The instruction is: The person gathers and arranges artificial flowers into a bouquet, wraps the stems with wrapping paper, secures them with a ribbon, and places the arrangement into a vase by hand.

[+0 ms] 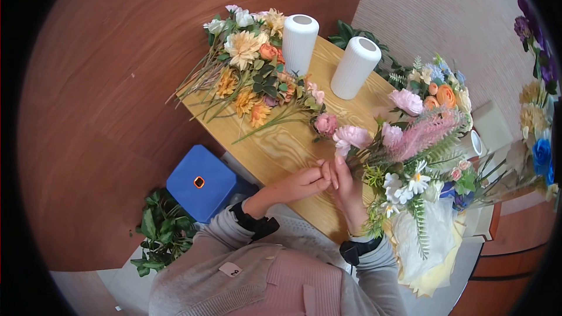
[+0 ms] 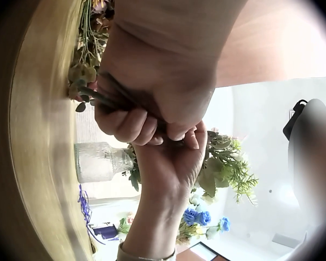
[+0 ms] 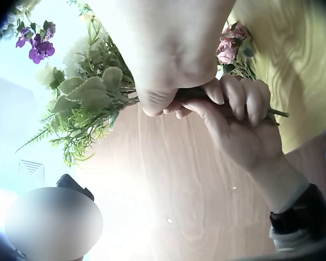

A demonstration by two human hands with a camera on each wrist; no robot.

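Note:
Both hands meet over the table's front part, gripping one bundle of flower stems. My left hand (image 1: 305, 182) curls its fingers round the lower stems (image 3: 277, 112), whose cut ends stick out past it in the right wrist view. Close against it, my right hand (image 1: 346, 187) holds the same bundle nearer the blooms. The bouquet (image 1: 417, 182) leans out to the right, with white daisies, a pink feathery spike (image 1: 424, 136), pale pink peonies (image 1: 351, 137) and green sprigs (image 3: 87, 122). Inside the hands, the stems are mostly hidden by fingers.
Loose artificial flowers (image 1: 243, 52) lie piled at the table's far left. Two white ribbed vases (image 1: 300, 47) stand at the back. Orange and blue flowers (image 1: 445, 95) are behind the bouquet, wrapping sheets (image 1: 430, 246) at the right. A blue stool (image 1: 202, 184) stands left of the table.

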